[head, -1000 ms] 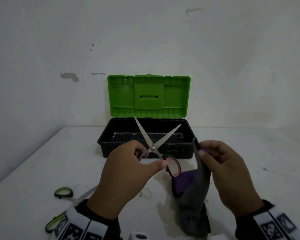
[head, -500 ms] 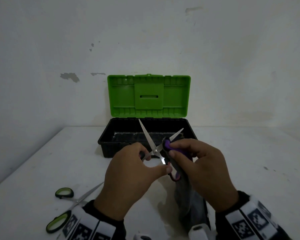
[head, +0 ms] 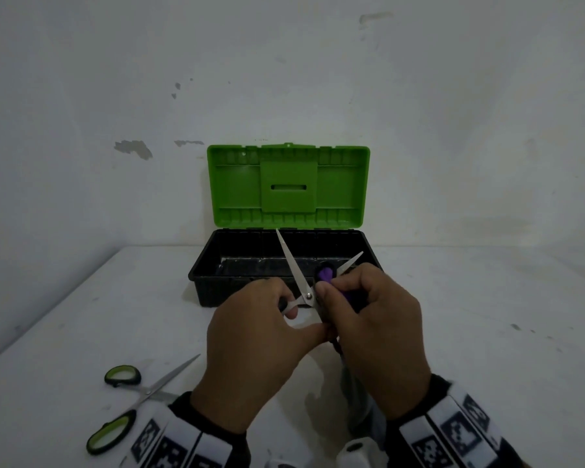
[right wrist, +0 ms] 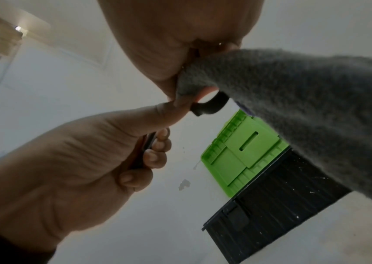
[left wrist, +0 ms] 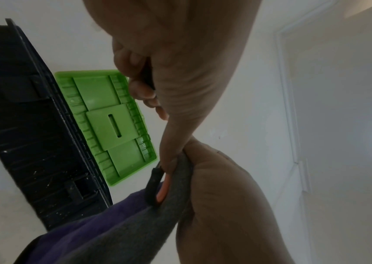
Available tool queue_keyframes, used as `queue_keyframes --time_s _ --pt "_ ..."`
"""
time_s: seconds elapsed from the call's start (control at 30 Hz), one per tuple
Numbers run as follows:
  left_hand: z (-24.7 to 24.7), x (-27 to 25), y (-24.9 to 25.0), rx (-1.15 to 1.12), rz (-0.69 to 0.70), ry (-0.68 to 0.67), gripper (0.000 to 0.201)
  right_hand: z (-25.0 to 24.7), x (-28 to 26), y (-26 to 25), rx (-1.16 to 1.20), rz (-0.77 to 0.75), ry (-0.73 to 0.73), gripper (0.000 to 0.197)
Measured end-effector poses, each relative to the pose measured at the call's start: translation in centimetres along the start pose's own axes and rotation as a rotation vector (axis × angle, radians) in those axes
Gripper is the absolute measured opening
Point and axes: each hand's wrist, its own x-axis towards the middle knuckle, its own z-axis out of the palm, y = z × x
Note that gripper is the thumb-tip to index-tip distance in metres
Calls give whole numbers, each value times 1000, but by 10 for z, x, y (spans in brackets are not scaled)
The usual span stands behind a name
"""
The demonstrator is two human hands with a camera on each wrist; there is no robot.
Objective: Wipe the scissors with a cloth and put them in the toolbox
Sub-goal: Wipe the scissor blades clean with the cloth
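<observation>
My left hand [head: 267,329] grips the black and pink handles of a pair of steel scissors [head: 293,265], blades spread apart and pointing up over the toolbox. My right hand [head: 372,315] pinches a grey and purple cloth [head: 326,275] around the right blade near the pivot; the cloth's tail [head: 358,400] hangs down below the hand. In the left wrist view the scissor handle [left wrist: 153,185] shows against the cloth [left wrist: 117,228]. In the right wrist view the cloth [right wrist: 304,107] covers the handle [right wrist: 212,105]. The toolbox [head: 203,275] stands open behind, black tub and green lid [head: 287,187].
A second pair of scissors [head: 139,396] with green and black handles lies on the white table [head: 81,315] at my near left, blades pointing up right. A wall rises just behind the toolbox. A small white object [head: 355,450] sits at the near edge.
My right hand has brought the cloth from the right onto the scissors' right blade and now wraps it close to the pivot. The left hand keeps holding the scissors in about the same place.
</observation>
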Motion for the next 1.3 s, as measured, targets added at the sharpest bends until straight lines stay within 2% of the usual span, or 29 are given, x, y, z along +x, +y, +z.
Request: queue_keyframes --time_s 0.07,0.2,0.33,0.47,0.63,0.73,0.9,1.03,1.17,1.3 --pt "1 1 0 -2 -10 -6 51 1 2 1 6 36 32 16" --pt "1 1 -3 -34 -32 3 53 1 -1 -1 61 46 -15 15" --pt "1 0 -4 -43 -42 -31 51 -2 5 7 12 97 68 17" --pt "1 1 -8 -61 -38 -37 53 -2 2 5 23 108 23 19" --pt "-2 1 -7 -24 -35 -53 53 -2 6 11 44 184 109 20" --pt "-4 1 -8 -36 -32 -50 53 1 0 6 92 178 32 20" --pt "-4 0 -9 -32 -20 -44 56 -2 9 12 48 216 144 19" --pt "-4 0 -10 -46 -19 -46 56 -1 5 8 99 215 120 18" --pt "-4 -2 -8 -43 -6 -37 55 -6 11 17 88 247 170 18" --pt "-5 -5 -8 -47 -14 -50 53 -6 8 12 121 231 134 18"
